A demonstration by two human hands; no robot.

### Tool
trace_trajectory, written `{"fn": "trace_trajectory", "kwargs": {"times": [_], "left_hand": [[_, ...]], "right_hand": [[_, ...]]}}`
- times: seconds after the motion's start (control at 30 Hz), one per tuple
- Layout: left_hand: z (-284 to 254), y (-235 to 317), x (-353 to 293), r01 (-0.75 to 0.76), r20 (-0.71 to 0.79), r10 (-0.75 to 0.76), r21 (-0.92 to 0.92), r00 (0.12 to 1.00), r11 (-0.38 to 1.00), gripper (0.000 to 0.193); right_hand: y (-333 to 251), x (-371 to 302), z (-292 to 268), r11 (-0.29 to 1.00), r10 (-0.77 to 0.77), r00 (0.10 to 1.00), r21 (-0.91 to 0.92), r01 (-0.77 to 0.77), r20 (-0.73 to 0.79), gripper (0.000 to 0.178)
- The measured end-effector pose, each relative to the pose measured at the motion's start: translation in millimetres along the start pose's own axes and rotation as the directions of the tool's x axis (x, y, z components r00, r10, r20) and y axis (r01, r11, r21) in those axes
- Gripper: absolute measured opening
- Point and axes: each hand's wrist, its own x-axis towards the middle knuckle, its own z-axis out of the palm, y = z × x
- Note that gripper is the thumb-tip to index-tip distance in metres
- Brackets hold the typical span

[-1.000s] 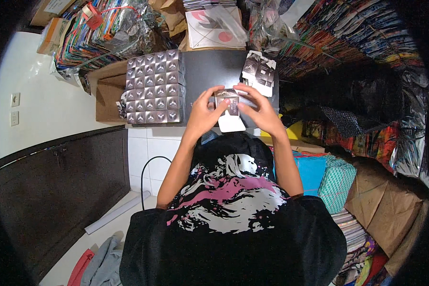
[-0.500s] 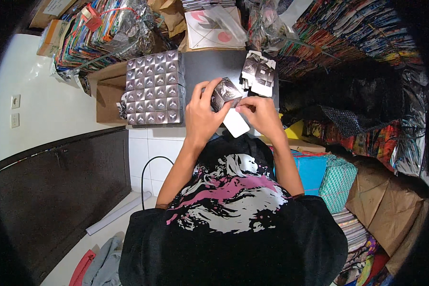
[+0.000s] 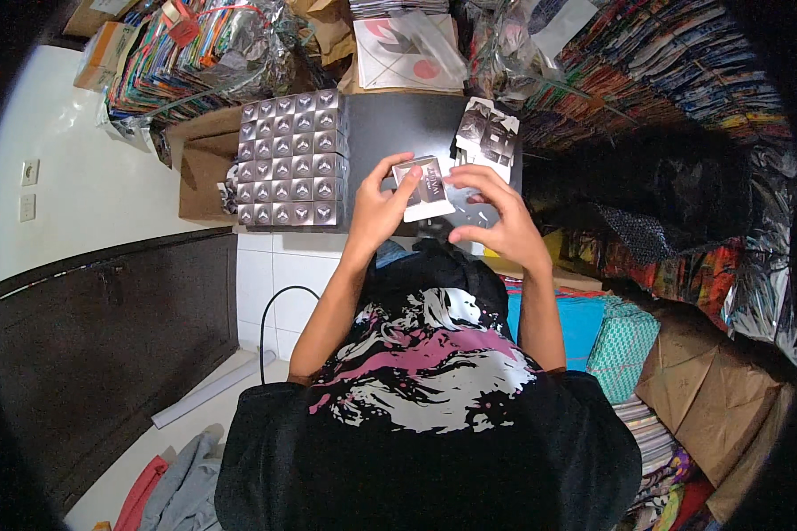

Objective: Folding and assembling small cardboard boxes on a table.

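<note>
The dark grey desk (image 3: 394, 124) carries, on its left, a block of small silver-and-black boxes (image 3: 288, 168) set side by side in tight rows, and, on its right, a loose pile of flat black-and-white cartons (image 3: 487, 133), bare top showing between them.

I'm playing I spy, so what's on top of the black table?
On the table, a block of boxes sits left and flat cartons right. What's beneath them, or hidden by the left hand, right hand and held box, I can't see.
</note>
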Motion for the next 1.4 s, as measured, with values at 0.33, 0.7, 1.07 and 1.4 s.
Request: {"fn": "trace_trajectory", "kwargs": {"times": [0.33, 0.7, 1.07, 1.4], "left_hand": [[-5.7, 11.9, -5.4, -0.147, -0.127, 0.132, -0.118, 0.983, 0.982, 0.05], [-72.8, 31.0, -7.6, -0.296, -0.204, 0.3, 0.049, 0.932, 0.954, 0.054], [-139.9, 24.0, -5.6, -0.502, -0.153, 0.565, 0.314, 0.811, 0.806, 0.059], [-167.0, -4.0, 2.5, -0.142, 0.017, 0.148, -0.189, 0.989, 0.972, 0.053]], "right_hand": [[-0.3, 13.4, 33.9, 0.987, 0.036, 0.999, 0.158, -0.03, -0.038, 0.013], [-10.3, 42.4, 108.9, 0.693, 0.244, 0.96, 0.717, -0.075, -0.136, 0.01], [-23.1, 58.2, 170.1, 0.585, 0.392, 0.916, 0.792, -0.178, -0.083, 0.033], [-57.1, 63.1, 204.2, 0.805, 0.171, 0.907, 0.585, 0.097, -0.385, 0.023]]}}
